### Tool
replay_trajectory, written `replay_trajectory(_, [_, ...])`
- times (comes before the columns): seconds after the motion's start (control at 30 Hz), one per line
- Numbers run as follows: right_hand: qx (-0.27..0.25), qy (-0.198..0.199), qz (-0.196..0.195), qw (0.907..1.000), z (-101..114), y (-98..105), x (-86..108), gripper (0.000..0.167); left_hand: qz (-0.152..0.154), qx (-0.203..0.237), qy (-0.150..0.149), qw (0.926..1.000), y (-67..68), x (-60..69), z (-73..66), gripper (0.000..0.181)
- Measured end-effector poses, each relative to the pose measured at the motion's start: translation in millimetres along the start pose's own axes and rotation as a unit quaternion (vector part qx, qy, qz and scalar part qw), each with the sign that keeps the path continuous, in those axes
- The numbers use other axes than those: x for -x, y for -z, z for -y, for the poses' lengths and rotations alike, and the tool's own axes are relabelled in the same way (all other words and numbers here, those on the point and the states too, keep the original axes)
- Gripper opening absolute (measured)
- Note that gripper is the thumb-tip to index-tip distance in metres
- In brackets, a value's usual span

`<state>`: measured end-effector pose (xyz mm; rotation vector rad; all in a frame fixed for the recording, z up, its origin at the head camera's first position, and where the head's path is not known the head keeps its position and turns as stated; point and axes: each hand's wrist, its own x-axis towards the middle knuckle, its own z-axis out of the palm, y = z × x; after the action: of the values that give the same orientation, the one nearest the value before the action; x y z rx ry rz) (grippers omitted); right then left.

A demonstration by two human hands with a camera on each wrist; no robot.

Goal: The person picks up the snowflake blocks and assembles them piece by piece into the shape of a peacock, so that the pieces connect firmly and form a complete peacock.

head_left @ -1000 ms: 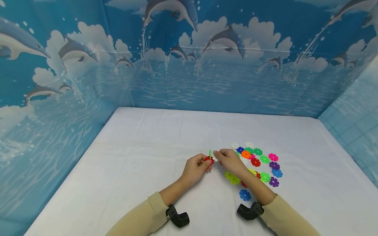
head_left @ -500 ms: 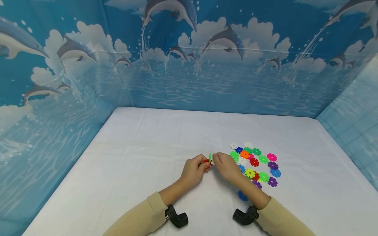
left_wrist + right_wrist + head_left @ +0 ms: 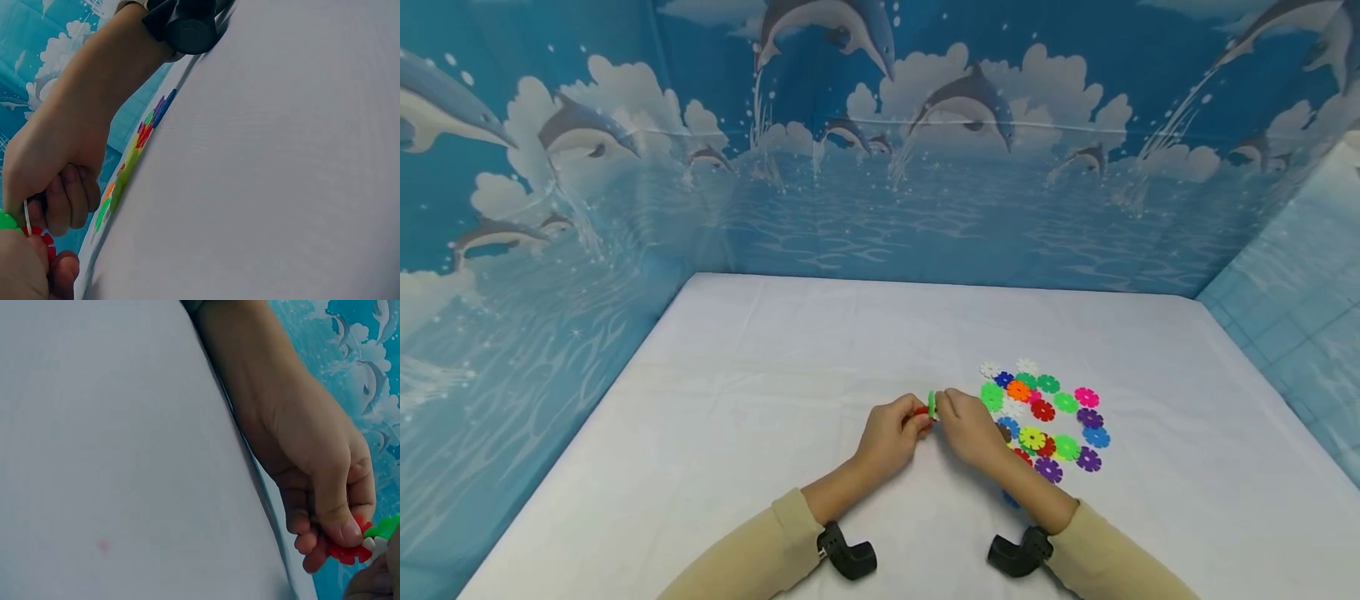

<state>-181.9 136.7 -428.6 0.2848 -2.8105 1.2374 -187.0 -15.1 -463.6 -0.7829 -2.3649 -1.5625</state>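
Left hand (image 3: 889, 431): grip pinches red snowflake disc (image 3: 350, 553)
Right hand (image 3: 972, 427): grip pinches white snowflake disc (image 3: 376, 545)
Green snowflake disc (image 3: 932, 405): between both hands

The left hand (image 3: 28, 269) is low in the corner and pinches a red piece (image 3: 47, 240); the right hand (image 3: 53, 162) reaches down from above and pinches a thin white piece (image 3: 27, 219); the white piece's low end is by the red piece, but it is too dim to tell if they join; a green piece (image 3: 6, 220) is just beside them; a black gadget (image 3: 190, 31) sits on the right wrist; bright flat pieces (image 3: 145, 134) lie along the white table (image 3: 269, 175); behind is a blue cloth (image 3: 22, 56).
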Motion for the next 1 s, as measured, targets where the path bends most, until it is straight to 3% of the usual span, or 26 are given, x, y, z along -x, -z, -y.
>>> replay_trajectory(0.13, [-0.014, -0.012, 0.021, 0.9996, -3.3, 5.6, -0.4, 0.038, 0.017, 0.027, 0.016, 0.9994, -1.1, 1.1, -0.9, 0.007])
replay_trajectory(0.3, [-0.006, -0.029, 0.058, 0.9979, -10.5, 20.7, -0.4, 0.045, 0.002, 0.006, 0.032, 0.9995, -0.8, 0.5, -1.2, 0.003])
replay_trajectory(0.37, [0.003, -0.036, 0.058, 0.9977, -16.0, 31.7, -1.1, 0.05, -0.005, 0.018, 0.043, 0.9989, -0.1, 0.1, -1.0, 0.006])
replay_trajectory(0.5, [0.036, -0.05, 0.033, 0.9976, -33.8, 58.6, -3.6, 0.052, -0.018, 0.043, 0.067, 0.9967, 1.5, -0.3, -0.4, 0.009])
replay_trajectory(0.67, [0.089, -0.073, 0.005, 0.9934, -66.3, 95.8, -1.9, 0.041, -0.029, 0.066, 0.094, 0.993, 3.0, -0.7, -1.1, 0.009])
replay_trajectory(0.83, [0.131, -0.103, -0.028, 0.9857, -104.3, 129.6, 6.8, 0.032, -0.032, 0.127, 0.137, 0.9819, 0.9, -4.7, 0.0, 0.008])
replay_trajectory(1.0, [0.134, -0.144, -0.06, 0.9786, -133.8, 148.1, 13.6, 0.039, -0.035, 0.135, 0.14, 0.9803, -0.8, -5.4, -1.0, 0.008])
